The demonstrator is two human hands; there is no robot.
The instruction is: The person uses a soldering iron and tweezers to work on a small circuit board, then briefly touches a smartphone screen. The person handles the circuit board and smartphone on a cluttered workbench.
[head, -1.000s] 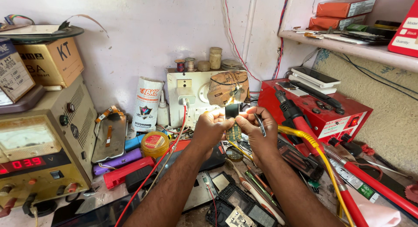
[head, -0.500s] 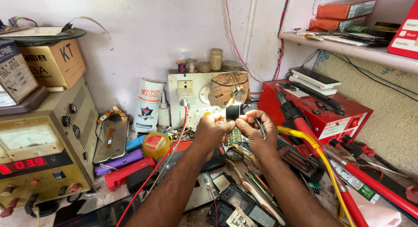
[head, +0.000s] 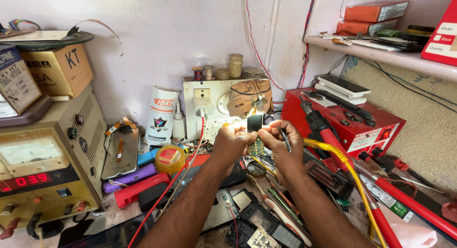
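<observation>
We've barely shifted: both hands stay raised above the cluttered counter [head: 119, 214], left hand [head: 232, 142] and right hand [head: 281, 139] pinching the small circuit board [head: 256, 144] between them, tweezers [head: 284, 138] tucked in the right.

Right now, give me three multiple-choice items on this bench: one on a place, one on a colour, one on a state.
1. Where is the small circuit board?
A. Between the fingertips of both hands, raised above the bench
B. Flat on the red station
C. On the wall shelf

2. What colour is the lid of the round tin left of the forearms?
A. Blue
B. Yellow with a red label
C. Black

3. What does the right hand also carry?
A. Nothing
B. A roll of tape
C. Slim metal tweezers

Answers: A, since the left hand and right hand pinch it in the air; B, the lid shows yellow around red; C, the tweezers lie across the right hand's fingers.
</observation>
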